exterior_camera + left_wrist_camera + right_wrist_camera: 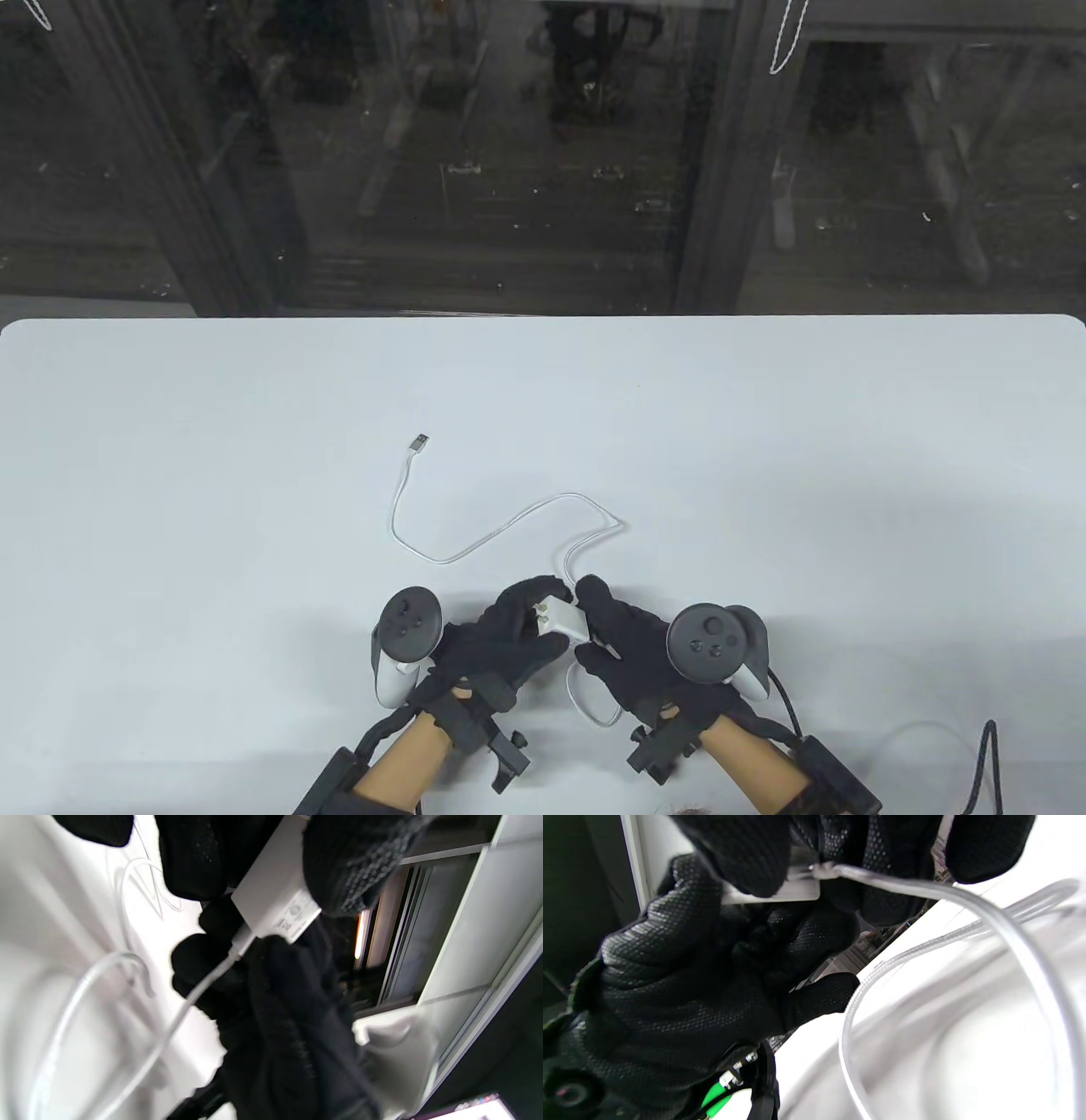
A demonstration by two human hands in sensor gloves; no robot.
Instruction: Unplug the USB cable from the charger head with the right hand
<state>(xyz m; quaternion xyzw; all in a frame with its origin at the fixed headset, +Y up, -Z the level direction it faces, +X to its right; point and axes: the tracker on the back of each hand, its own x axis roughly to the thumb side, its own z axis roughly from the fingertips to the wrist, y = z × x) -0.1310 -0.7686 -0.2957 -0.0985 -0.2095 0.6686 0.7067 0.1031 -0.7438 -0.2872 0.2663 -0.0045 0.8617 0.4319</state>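
A white charger head (562,619) is held just above the table near its front edge. My left hand (534,616) grips it from the left, prongs toward that hand. My right hand (591,626) pinches the white USB cable's plug (244,939), which is seated in the charger head (275,902). The cable (501,531) loops under my right hand, then snakes across the table to its free USB end (418,442). In the right wrist view the cable (925,887) leaves the charger (797,890) between my fingers.
The white table (212,475) ends at a far edge (543,318) with dark glass behind it. A black glove cable (984,764) lies at the front right. Nothing else lies on the table.
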